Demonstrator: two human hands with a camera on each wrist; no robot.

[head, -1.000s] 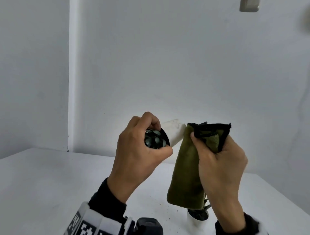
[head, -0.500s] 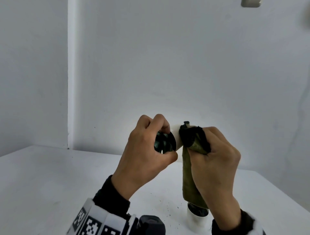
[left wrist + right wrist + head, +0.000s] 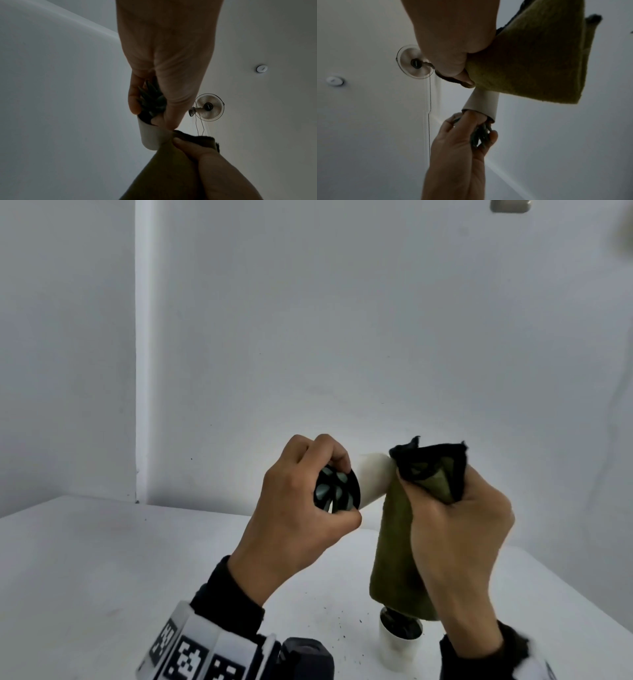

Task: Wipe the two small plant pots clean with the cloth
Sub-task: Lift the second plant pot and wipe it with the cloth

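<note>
Nearest the camera, a wrist band (image 3: 191,655) printed with black-and-white square codes sat above a dark sleeve (image 3: 227,601). Two white pots were in view. The second pot (image 3: 399,645), a small smooth cylinder, stood upright on the matte white table (image 3: 102,559), with dark soil and something dark inside it; what exactly could not be told. Black crumbs (image 3: 342,628) lay scattered on the table just beside it.

Above the table, the left hand (image 3: 301,522) gripped the first pot (image 3: 373,479) at its rim, fingers and thumb curled round the opening. That pot was a plain tapered cylinder, tipped on its side with its mouth toward the camera. In it sat a small plant (image 3: 337,491) with several plump grey-green leaves against a dark filling.

The right hand (image 3: 459,529) pinched one cloth (image 3: 397,559), thumb and curled fingers bunching its upper part. The cloth was fuzzy, olive green, edged in black stitching, and it hung in a long fold to just above the second pot. Its gathered top touched the narrow base end of the first pot.

Beyond stood a smooth pale wall (image 3: 342,320) with a corner edge. In the wrist views one round caged fan (image 3: 208,106) and one small white disc (image 3: 261,68) showed on the pale surface behind.
</note>
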